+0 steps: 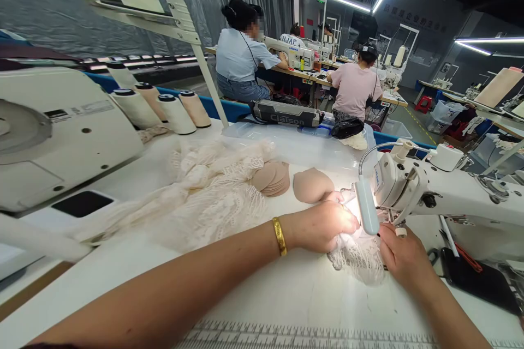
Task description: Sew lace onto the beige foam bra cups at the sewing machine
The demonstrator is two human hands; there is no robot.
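Lace piece (358, 256) lies on the white worktable (286, 294), both hands pressing it.

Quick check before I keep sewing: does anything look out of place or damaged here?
Nothing looks spilled or damaged. The left hand and right hand rest on the lace piece at the sewing machine; the lace heap beside them is just loosely bunched.

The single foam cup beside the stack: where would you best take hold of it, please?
Probably by the thin far rim of the foam cup, coming from above: it lies dome up, the stack crowds its left and the left hand is at its near edge.
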